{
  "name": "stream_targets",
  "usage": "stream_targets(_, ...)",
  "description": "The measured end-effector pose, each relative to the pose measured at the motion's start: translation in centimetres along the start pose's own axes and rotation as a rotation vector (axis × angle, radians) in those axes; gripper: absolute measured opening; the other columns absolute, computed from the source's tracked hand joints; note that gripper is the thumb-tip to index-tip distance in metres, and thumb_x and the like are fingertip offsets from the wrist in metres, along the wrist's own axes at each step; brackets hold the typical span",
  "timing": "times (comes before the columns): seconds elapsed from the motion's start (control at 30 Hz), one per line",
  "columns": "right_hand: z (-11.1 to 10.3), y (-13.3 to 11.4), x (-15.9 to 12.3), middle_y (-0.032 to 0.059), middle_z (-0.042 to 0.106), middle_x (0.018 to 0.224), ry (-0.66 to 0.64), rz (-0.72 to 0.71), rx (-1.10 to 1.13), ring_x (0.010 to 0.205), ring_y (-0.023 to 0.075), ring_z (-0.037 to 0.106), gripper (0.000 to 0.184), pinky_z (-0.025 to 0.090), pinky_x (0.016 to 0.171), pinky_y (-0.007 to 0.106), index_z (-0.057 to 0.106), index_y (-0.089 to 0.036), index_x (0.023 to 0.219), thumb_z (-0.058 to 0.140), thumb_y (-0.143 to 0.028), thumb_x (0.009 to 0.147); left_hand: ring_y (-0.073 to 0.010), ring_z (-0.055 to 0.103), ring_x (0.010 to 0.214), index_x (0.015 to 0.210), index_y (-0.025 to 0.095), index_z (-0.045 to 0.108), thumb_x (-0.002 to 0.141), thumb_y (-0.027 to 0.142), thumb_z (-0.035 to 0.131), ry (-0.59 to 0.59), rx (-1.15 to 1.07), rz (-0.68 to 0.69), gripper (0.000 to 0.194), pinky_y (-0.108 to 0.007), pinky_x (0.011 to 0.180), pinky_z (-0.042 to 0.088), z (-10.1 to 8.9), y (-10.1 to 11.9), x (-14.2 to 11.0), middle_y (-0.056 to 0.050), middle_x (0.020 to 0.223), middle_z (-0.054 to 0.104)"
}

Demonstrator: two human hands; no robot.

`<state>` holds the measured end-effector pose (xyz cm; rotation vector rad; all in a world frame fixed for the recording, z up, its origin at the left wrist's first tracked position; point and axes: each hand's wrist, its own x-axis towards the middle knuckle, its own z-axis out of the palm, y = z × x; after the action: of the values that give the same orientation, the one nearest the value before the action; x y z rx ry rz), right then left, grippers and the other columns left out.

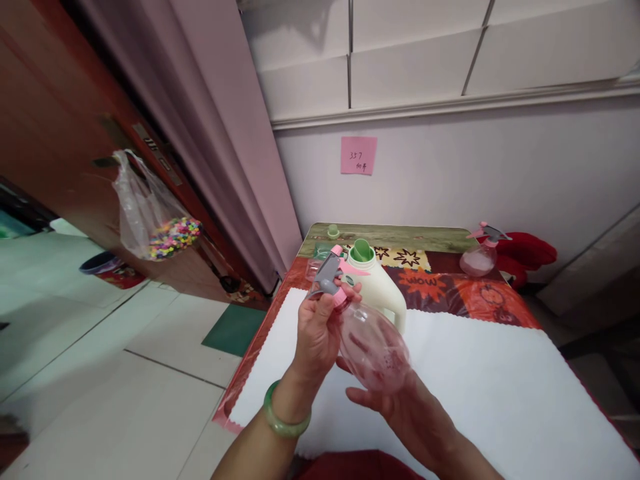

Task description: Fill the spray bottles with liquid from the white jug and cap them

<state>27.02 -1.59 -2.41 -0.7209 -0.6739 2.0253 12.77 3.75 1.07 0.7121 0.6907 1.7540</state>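
A clear pink spray bottle (374,347) with a grey and pink trigger head is held tilted above the table's front part. My left hand (320,327), at the end of a wrist with a green bangle, is closed round its pink collar. Against the bottle's lower end rests my right hand (405,403), cradling it from behind and below, with some fingers partly hidden by the bottle. Just behind stands a cream jug (387,293) with an uncapped green mouth, partly covered by the bottle. The liquid level inside the bottle cannot be made out.
A second spray bottle (479,259) stands at the table's back right, near a red cushioned object (525,257). A small green cap (333,231) lies at the back edge. White sheeting (490,380) covers the table's front. From the door handle hangs a bag of coloured pieces (173,235).
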Motion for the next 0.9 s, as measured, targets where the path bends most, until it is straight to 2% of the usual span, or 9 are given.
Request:
stream_targets(0.13, -1.6, 0.2, 0.9, 0.0090, 0.071, 0.125, -0.009, -0.034, -0.166, 0.091, 0.0253, 0.073, 0.108, 0.064, 0.067, 0.038, 0.049, -0.035, 0.148, 0.098, -0.042, 0.052, -0.0189, 0.071, 0.081, 0.090, 0.020, 0.077, 0.076, 0.046, 0.086, -0.011, -0.008, -0.012, 0.031, -0.050, 0.113, 0.045, -0.4, 0.3, 0.2, -0.003, 0.085, 0.073)
stream_targets(0.23, -2.4, 0.2, 1.6, 0.0073, 0.075, 0.090, -0.019, 0.023, -0.050, 0.054, 0.0144, 0.062, 0.079, 0.052, 0.043, 0.025, 0.070, -0.020, 0.122, 0.085, -0.070, 0.063, -0.0196, 0.071, 0.083, 0.094, 0.020, 0.076, 0.075, 0.048, 0.086, -0.063, -0.011, -0.043, 0.035, -0.051, 0.114, 0.043, -0.7, 0.2, 0.0, -0.003, 0.085, 0.072)
stream_targets(0.37, -2.3, 0.1, 1.7, 0.0123, 0.069, 0.062, -0.259, 0.494, 0.163, 0.035, 0.0114, 0.054, 0.114, 0.033, 0.031, 0.019, 0.075, -0.005, 0.088, 0.026, -0.106, 0.065, -0.0210, 0.070, 0.083, 0.090, 0.020, 0.076, 0.075, 0.054, 0.084, -0.121, 0.013, -0.037, 0.038, -0.052, 0.110, 0.047, -0.6, 0.2, -0.5, -0.003, 0.083, 0.068)
stream_targets(0.43, -2.0, 0.4, 1.7, 0.0144, 0.071, 0.063, -0.300, 0.593, 0.197, 0.035, 0.0135, 0.057, 0.119, 0.032, 0.030, 0.019, 0.074, -0.004, 0.091, 0.021, -0.107, 0.063, -0.0191, 0.068, 0.079, 0.090, 0.019, 0.076, 0.078, 0.053, 0.082, -0.107, 0.007, -0.021, 0.036, -0.049, 0.105, 0.051, -0.5, 0.2, -0.5, -0.003, 0.083, 0.067)
stream_targets(0.53, -1.9, 1.1, 1.9, 0.0109, 0.074, 0.071, -0.083, 0.455, 0.164, 0.041, 0.0133, 0.060, 0.102, 0.041, 0.036, 0.020, 0.070, -0.012, 0.116, 0.035, -0.099, 0.075, -0.0166, 0.068, 0.076, 0.091, 0.019, 0.076, 0.081, 0.044, 0.082, -0.025, 0.022, 0.016, 0.028, -0.043, 0.097, 0.055, -0.5, 0.0, -0.5, -0.004, 0.088, 0.070)
stream_targets(0.63, -2.0, 2.1, 2.1, 0.0086, 0.076, 0.084, 0.147, 0.142, -0.014, 0.048, 0.0161, 0.063, 0.089, 0.051, 0.041, 0.026, 0.049, -0.024, 0.147, 0.054, -0.085, 0.083, -0.0172, 0.070, 0.080, 0.091, 0.018, 0.076, 0.083, 0.039, 0.080, 0.057, 0.070, 0.071, 0.023, -0.036, 0.091, 0.056, -0.7, -0.2, -0.3, -0.005, 0.089, 0.073)
stream_targets(0.77, -2.4, 3.0, 2.1, 0.0130, 0.065, 0.138, 0.220, -0.314, -0.358, 0.080, 0.0206, 0.074, 0.116, 0.064, 0.068, 0.036, 0.024, -0.035, 0.159, 0.091, -0.047, 0.065, -0.0186, 0.071, 0.089, 0.094, 0.019, 0.076, 0.085, 0.040, 0.078, 0.088, 0.049, 0.118, 0.023, -0.034, 0.093, 0.055, -0.9, 0.1, 0.1, -0.004, 0.090, 0.074)
stream_targets(0.83, -2.6, 2.8, 2.1, 0.0113, 0.072, 0.127, 0.177, -0.304, -0.392, 0.082, 0.0217, 0.074, 0.107, 0.062, 0.068, 0.033, 0.039, -0.028, 0.153, 0.093, -0.046, 0.062, -0.0193, 0.072, 0.089, 0.095, 0.019, 0.077, 0.085, 0.041, 0.078, 0.049, 0.032, 0.079, 0.024, -0.036, 0.096, 0.054, -1.1, 0.3, 0.2, -0.005, 0.092, 0.075)
stream_targets(0.9, -2.7, 2.2, 2.2, 0.0073, 0.077, 0.086, 0.096, -0.121, -0.312, 0.053, 0.0182, 0.066, 0.085, 0.053, 0.045, 0.028, 0.057, -0.020, 0.139, 0.076, -0.070, 0.073, -0.0203, 0.073, 0.088, 0.094, 0.018, 0.077, 0.084, 0.042, 0.079, -0.005, 0.012, 0.032, 0.027, -0.039, 0.099, 0.053, -1.3, 0.6, 0.2, -0.005, 0.092, 0.074)
